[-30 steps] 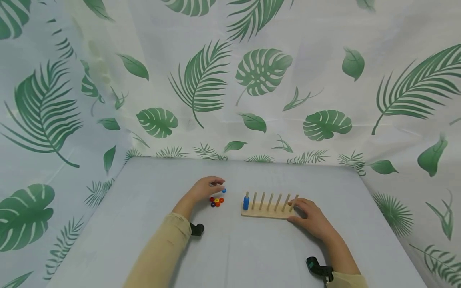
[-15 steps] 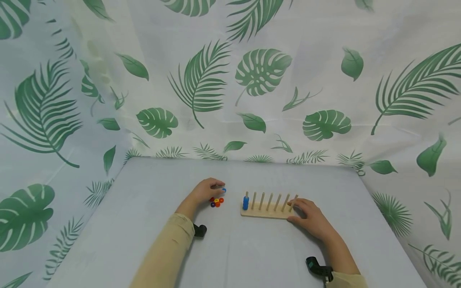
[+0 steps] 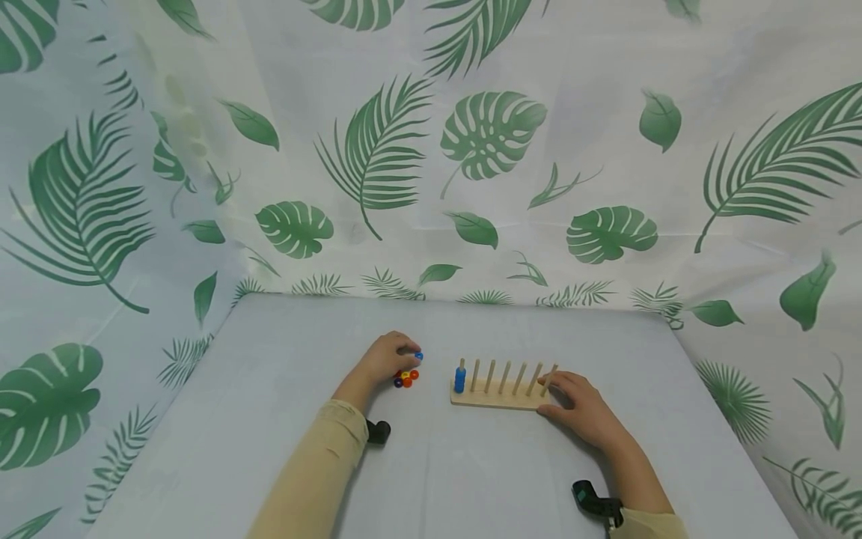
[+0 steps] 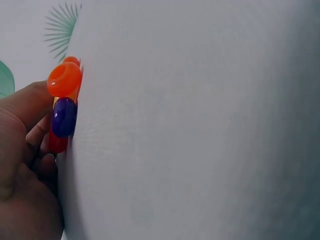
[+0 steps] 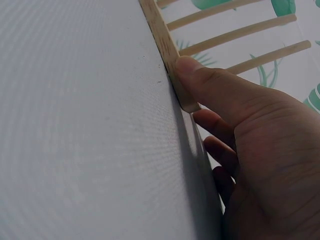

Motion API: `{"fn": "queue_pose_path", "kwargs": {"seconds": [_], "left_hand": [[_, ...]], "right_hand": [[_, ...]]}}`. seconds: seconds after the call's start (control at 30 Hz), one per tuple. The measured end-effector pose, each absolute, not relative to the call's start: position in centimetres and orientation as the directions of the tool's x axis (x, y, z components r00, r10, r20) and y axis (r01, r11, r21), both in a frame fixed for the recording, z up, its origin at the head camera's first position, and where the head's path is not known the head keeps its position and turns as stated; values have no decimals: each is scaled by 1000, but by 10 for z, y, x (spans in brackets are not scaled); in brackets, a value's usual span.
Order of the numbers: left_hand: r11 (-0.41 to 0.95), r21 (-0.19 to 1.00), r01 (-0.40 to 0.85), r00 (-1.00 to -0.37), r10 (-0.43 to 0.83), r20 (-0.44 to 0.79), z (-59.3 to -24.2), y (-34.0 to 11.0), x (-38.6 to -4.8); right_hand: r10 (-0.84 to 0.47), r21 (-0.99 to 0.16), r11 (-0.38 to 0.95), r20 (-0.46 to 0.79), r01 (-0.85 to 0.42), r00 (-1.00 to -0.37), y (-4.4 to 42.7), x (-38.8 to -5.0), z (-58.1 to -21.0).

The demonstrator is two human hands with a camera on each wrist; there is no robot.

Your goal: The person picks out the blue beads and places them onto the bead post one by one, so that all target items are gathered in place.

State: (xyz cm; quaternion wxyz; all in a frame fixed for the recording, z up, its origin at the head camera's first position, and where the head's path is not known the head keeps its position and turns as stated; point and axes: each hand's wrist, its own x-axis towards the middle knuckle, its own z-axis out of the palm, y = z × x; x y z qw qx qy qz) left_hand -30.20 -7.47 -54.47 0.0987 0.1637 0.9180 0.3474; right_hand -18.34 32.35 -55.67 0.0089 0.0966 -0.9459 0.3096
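My left hand (image 3: 385, 358) has its thumb and forefinger around a blue bead (image 3: 419, 356) on the table; in the left wrist view that bead is hidden. Just in front of these fingers lies a small cluster of beads: orange (image 4: 65, 80), dark purple (image 4: 65, 117), red (image 4: 57, 143) and a yellow one (image 3: 405, 376). My right hand (image 3: 578, 403) grips the right end of a wooden peg board (image 3: 498, 401), thumb on its near edge. Upright pegs stand in a row along the board. Blue beads (image 3: 460, 380) are stacked on its leftmost peg; the other pegs are bare.
A white-covered table (image 3: 431, 479) lies under everything. Behind it and at the sides hangs a white curtain (image 3: 404, 247) with green leaf prints. Black wrist cameras (image 3: 378, 433) are strapped to both forearms.
My left hand has shifted slightly right, and its thumb and forefinger have closed in around the blue bead. The right hand and the peg board have stayed in place.
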Motion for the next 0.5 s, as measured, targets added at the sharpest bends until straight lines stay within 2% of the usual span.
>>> {"fn": "queue_pose_path", "kwargs": {"seconds": [0.5], "left_hand": [[723,668,175,-942,321,-101,-545,-70,-301]], "right_hand": [[-176,-584,789,83,-191,-981,323,-183,-556]]}}
